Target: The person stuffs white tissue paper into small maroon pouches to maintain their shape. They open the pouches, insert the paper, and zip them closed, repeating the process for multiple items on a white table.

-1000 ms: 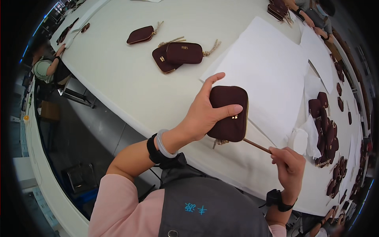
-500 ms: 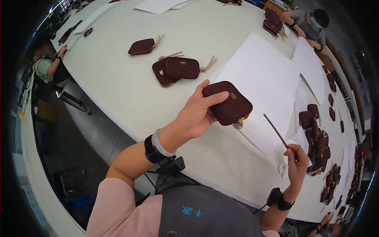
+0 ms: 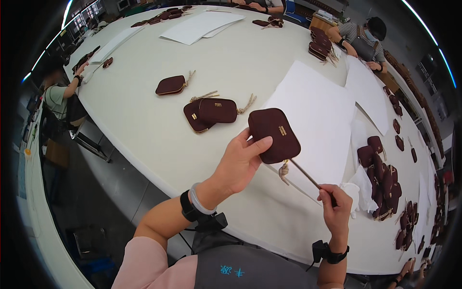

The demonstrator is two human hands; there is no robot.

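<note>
in the head view, the left hand (image 3: 238,164) clamps a dark burgundy, rounded-rectangular textured pouch (image 3: 275,137) above the table (image 3: 173,139), by a flat white paper sheet (image 3: 313,101). the right hand (image 3: 337,202) pinches a thin brown rigid-looking stick (image 3: 307,174), its tip at the pouch's near edge; contact i can't tell. a slip could scratch the pouch; the dangling beige cord pull (image 3: 284,172) might snag.

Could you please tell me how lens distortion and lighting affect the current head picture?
In the head view, the broad white table's edge bows and the corners fall to black; in the head view, a bluish-white strip light glares at upper right; in the head view, the rounded dark-maroon pouch in the left hand looks fairly sharp.
</note>
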